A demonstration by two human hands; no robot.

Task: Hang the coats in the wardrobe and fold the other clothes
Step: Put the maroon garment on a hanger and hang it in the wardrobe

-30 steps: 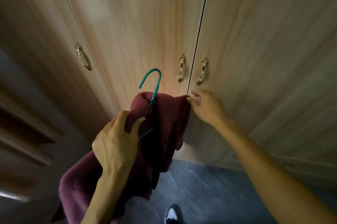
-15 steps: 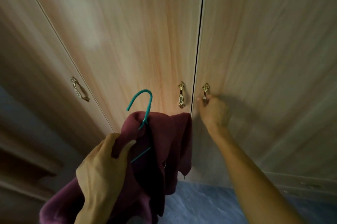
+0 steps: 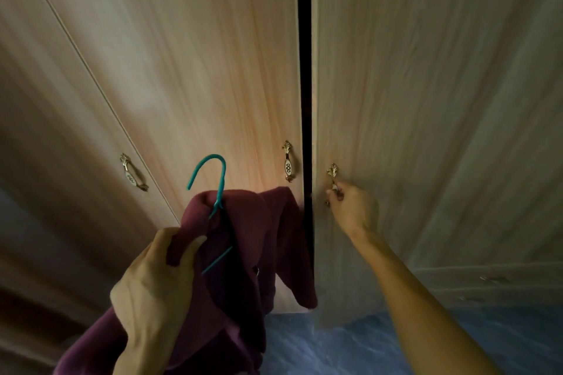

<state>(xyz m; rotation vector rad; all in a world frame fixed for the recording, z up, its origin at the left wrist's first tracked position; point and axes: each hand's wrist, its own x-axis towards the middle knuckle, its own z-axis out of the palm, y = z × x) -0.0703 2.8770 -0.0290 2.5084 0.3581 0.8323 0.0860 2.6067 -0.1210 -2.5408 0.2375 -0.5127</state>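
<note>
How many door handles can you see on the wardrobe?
3: one on the far-left door, one on the middle door beside the gap, one on the right door, gripped by the right hand.

Both arms raised, fingers (image 3: 333, 191) of each hand curled.

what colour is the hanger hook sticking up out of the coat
Teal green; the hanger hook shows clearly in the head view, above the maroon coat.

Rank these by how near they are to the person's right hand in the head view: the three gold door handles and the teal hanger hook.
From the right hand:
1. Right door handle, under its fingers.
2. Middle door handle, just across the dark gap, to the left.
3. Teal hanger hook, farther left, above the maroon coat.
4. Left door handle, far left.
</note>
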